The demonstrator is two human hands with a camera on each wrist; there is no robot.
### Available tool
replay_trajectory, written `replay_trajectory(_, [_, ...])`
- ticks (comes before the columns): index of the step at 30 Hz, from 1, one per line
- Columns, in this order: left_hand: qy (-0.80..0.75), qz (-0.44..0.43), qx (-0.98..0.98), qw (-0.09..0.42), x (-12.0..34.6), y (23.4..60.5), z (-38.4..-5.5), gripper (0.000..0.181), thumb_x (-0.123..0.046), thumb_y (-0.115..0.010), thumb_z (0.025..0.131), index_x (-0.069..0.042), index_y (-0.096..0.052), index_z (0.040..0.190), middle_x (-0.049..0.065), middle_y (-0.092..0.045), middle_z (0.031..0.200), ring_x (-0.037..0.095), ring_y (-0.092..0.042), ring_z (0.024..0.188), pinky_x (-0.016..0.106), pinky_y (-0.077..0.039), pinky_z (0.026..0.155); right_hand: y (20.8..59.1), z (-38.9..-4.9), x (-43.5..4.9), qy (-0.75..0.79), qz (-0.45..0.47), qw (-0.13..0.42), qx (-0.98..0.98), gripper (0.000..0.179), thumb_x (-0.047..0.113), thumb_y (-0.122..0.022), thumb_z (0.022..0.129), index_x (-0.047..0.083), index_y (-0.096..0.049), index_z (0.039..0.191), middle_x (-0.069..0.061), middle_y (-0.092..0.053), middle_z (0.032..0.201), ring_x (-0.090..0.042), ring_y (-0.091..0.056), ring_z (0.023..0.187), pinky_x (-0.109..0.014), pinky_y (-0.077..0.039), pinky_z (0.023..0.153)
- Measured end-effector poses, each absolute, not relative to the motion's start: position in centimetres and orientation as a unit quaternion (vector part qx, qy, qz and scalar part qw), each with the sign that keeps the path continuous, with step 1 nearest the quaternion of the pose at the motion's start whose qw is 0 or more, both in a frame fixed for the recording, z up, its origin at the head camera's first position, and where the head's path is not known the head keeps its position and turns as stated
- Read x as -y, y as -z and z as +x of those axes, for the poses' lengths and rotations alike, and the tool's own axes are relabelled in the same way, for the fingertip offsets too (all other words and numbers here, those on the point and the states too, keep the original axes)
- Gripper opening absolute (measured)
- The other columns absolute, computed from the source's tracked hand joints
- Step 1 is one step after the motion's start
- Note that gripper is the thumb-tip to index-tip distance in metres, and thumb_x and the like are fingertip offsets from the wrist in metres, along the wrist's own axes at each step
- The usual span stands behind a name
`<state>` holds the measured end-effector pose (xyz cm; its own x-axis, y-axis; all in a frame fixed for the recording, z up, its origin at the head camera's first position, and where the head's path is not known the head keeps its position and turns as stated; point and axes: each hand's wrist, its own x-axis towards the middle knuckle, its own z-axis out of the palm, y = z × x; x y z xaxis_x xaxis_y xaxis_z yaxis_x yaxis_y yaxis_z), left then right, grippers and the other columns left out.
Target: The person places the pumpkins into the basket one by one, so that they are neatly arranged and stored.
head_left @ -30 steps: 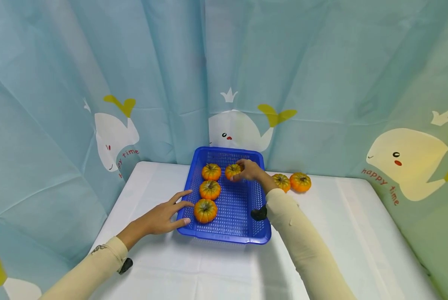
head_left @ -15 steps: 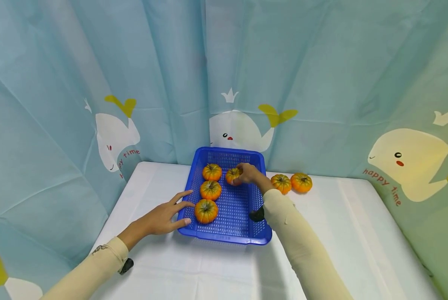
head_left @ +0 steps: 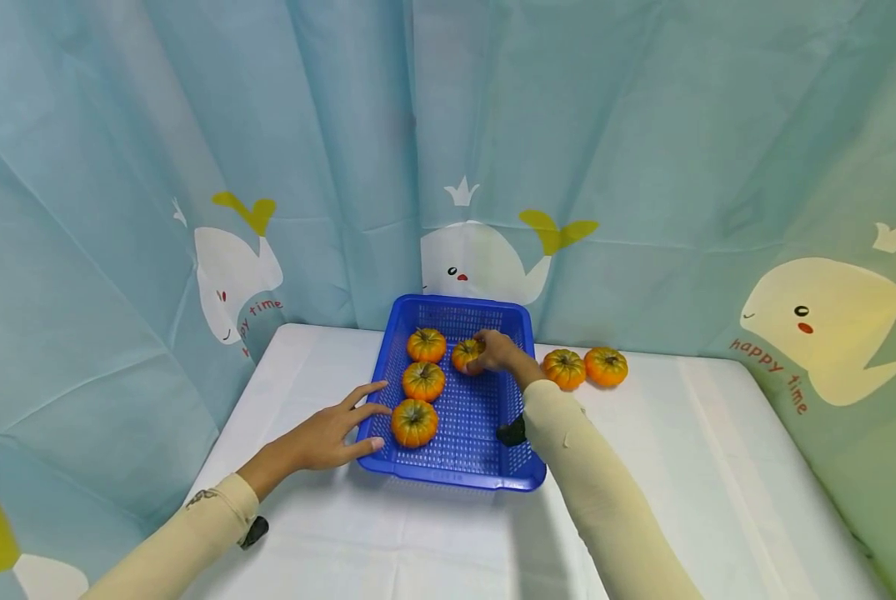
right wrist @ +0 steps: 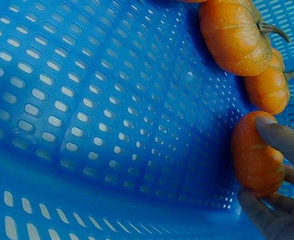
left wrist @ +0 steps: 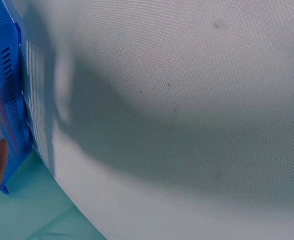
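Observation:
A blue plastic basket [head_left: 463,477] with slotted walls stands on the white table. My right hand [head_left: 498,351] reaches into its back right part and grips a small orange pumpkin [head_left: 464,353]. In the right wrist view the thumb and fingers of the right hand [right wrist: 286,180] curl round that pumpkin [right wrist: 256,155], low by the basket floor. Down the basket's left side runs a row of pumpkins: back [head_left: 426,345], middle [head_left: 423,382] and front [head_left: 414,423]. My left hand [head_left: 331,433] rests at the left rim with fingers spread and fairly straight.
Two more pumpkins, one [head_left: 564,368] beside the other [head_left: 606,367], sit on the table [head_left: 688,450] right of the basket, near its back edge. A pale blue curtain [head_left: 643,167] with whale prints hangs behind and at both sides.
My right hand has lowered slightly toward me inside the basket with the pumpkin in its grip. The left hand stays at the rim. The whole head view has shifted a little.

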<state>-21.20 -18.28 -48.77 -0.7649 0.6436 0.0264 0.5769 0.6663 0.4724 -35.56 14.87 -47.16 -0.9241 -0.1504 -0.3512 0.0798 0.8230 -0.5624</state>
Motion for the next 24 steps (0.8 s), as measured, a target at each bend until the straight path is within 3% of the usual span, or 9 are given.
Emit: replay_trajectory(24, [-0.239, 0.332, -0.909, 0.075, 18.23, 48.89, -21.26, 0.053, -0.056, -0.053, 0.099, -0.025, -0.053, 0.142, 0.000, -0.017, 0.167, 0.034, -0.063, 0.119, 0.056, -0.053, 0.096, 47.49, -36.28, -14.57, 0.302, -0.001, 0.202, -0.932, 0.072, 0.020, -0.079, 0.087, 0.000, -0.041, 0.145, -0.025, -0.051, 0.140, -0.041, -0.051, 0.127, -0.057, -0.039, 0.113])
